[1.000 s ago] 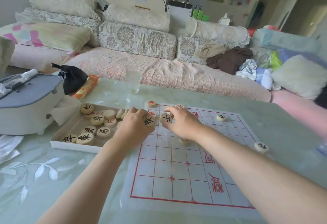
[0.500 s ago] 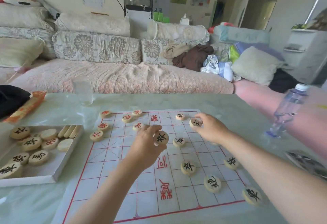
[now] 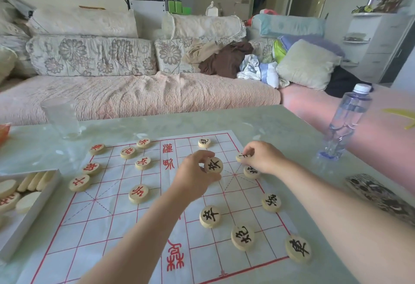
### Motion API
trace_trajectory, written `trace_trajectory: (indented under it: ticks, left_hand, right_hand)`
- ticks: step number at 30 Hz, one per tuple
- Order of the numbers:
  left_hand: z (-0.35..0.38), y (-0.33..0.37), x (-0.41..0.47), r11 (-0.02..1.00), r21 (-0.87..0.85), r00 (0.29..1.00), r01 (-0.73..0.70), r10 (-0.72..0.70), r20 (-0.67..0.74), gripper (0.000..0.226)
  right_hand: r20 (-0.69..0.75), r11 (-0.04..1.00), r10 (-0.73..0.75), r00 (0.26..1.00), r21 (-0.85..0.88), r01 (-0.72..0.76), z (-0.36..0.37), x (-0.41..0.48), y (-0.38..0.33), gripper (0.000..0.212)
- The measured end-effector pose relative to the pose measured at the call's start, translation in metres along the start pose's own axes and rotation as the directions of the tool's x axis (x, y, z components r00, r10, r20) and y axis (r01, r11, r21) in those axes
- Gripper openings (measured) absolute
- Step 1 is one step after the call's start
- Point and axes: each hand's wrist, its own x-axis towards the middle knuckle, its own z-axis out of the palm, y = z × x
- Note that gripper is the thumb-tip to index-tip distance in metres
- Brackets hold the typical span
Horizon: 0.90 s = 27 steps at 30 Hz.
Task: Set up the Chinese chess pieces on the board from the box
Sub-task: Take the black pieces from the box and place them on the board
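While left hand (image 3: 193, 178) pinches a pawn (image 3: 213, 165) (tilted), right hand (image 3: 262, 158) pinches another piece (image 3: 241, 156).

Blk 卒 on held disc (image 3: 213, 165) in left grip (image 3: 194, 179); same 卒 on near disc (image 3: 210, 216) below grip; red 兵 on left disc (image 3: 138, 193).

The white paper board (image 3: 125, 227) with its red grid lies flat. Round wooden discs rest face up on it, red-lettered pieces (image 3: 138, 193) at left and black-lettered pieces (image 3: 210, 216) at right (the left hand (image 3: 193, 178) and right hand (image 3: 262, 158) each pinch one more). The white box (image 3: 24, 227) beside its left edge holds others.
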Motion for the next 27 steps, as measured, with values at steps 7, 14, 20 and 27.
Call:
trace_trajectory:
  ticks: [7, 14, 20, 27]
  left_hand:
    - [0.0, 0.004, 0.003, 1.0, 0.02, 0.999, 0.023, -0.022, -0.034, 0.051]
    - [-0.007, 0.007, 0.004, 0.999, -0.037, 0.999, -0.027, 0.026, -0.043, 0.049]
    - [-0.025, -0.001, 0.002, 0.968, -0.244, 0.994, 0.059, -0.08, -0.076, 0.036]
    - [-0.041, -0.014, 0.005, 0.964, -0.237, 0.988, 0.122, -0.14, -0.063, 0.024]
  right_hand:
    - [-0.086, 0.993, -0.088, 0.992, 0.066, 0.094, -0.002, -0.009, -0.025, 0.01]
    - [0.194, 0.816, -0.188, 0.963, 0.577, 0.043, 0.007, -0.028, -0.07, 0.013]
    - [0.163, 0.736, -0.251, 0.954, 0.672, 0.078, 0.012, -0.03, -0.087, 0.014]
    - [0.205, 0.812, -0.344, 0.916, 0.555, 0.181, 0.02, -0.028, -0.096, 0.04]
